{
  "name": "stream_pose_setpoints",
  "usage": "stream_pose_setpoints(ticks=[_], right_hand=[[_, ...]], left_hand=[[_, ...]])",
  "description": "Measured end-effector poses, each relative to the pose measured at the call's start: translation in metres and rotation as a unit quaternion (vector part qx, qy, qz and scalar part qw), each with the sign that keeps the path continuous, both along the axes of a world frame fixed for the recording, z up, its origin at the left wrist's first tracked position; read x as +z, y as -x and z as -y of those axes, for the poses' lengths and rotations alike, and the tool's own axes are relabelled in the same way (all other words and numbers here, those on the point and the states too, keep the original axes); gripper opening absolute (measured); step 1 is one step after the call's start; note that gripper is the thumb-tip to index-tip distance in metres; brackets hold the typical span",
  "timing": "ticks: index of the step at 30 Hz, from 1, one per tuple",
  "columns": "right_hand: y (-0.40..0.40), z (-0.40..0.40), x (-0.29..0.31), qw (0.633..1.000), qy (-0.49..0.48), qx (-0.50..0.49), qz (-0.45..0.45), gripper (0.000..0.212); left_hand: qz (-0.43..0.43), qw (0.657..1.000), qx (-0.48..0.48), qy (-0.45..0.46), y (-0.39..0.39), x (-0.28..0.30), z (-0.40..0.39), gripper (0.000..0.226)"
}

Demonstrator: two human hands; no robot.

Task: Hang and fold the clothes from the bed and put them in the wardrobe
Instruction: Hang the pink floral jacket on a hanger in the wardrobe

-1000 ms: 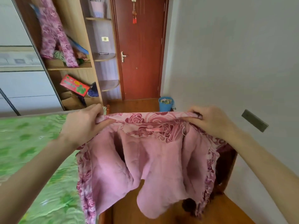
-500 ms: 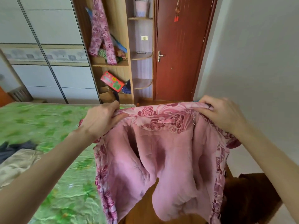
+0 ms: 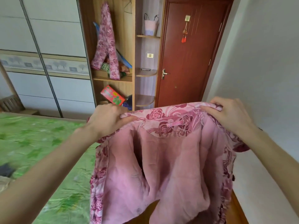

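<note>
A pink rose-patterned jacket is being held up in the air at the six o'clock part of the view, its plain pink lining facing the camera and its collar edge stretched flat between the two hands. The left end of the collar is being pinched by the left hand, at about nine o'clock from the collar's middle, with the thumb pressed on top of the fabric and the fingers curled behind it. The right end is being gripped by the right hand, at about three o'clock, its fingers curled over the bunched edge. A small pink label is being shown just below the collar, between the hands. The lower part of the garment is hanging freely over a strip of wooden floor.

The bed, covered in a green leaf-print sheet, is lying at eight o'clock, just beside the hanging jacket; a dark item is being seen at its far left edge, too blurred to identify. The wardrobe is standing at twelve o'clock, with matching pink patterned trousers hanging in its open section above a shelf of bundled items, and a red box tilted in the compartment below. A dark red door is standing at one o'clock, beside the wardrobe's rounded corner shelves.
</note>
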State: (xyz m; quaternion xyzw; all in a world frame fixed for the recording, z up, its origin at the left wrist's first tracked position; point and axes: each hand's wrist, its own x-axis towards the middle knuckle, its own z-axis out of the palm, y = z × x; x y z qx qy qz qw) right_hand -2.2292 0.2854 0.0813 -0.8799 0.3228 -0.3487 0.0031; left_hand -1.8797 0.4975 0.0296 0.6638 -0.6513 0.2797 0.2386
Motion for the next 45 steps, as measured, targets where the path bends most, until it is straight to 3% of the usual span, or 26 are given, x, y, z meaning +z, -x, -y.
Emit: stream_pose_setpoints(ticks=[7,11,15,20,25,29,41,45], right_hand=[[-0.051,0.052,0.019,0.996,0.049,0.003,-0.078,0.03],[-0.085,0.093,0.013,0.995,0.039,-0.008,-0.096,0.032],[-0.122,0.149,0.001,0.996,0.035,-0.008,-0.078,0.033],[-0.17,0.236,-0.014,0.999,0.013,0.002,-0.052,0.032],[-0.221,0.327,-0.021,0.998,-0.016,0.033,-0.053,0.031],[-0.26,0.397,-0.023,0.995,-0.017,0.059,-0.083,0.033],[-0.368,0.532,-0.022,0.99,0.019,0.103,-0.097,0.042],[-0.415,0.57,-0.023,0.991,0.034,0.101,-0.079,0.033]], left_hand=[[-0.018,1.0,0.009,-0.02,-0.06,0.017,0.08,0.064],[-0.082,0.995,0.046,-0.018,-0.08,0.013,0.123,0.052],[-0.089,0.991,0.1,-0.009,-0.096,0.009,0.171,0.045],[-0.129,0.983,0.124,-0.029,-0.134,0.007,0.244,0.066],[-0.071,0.991,0.109,-0.028,-0.189,0.001,0.32,0.077],[-0.035,0.994,0.107,-0.006,-0.23,0.001,0.372,0.066],[-0.085,0.982,0.171,0.003,-0.315,-0.009,0.479,0.066],[-0.102,0.975,0.195,0.029,-0.348,-0.013,0.514,0.066]])
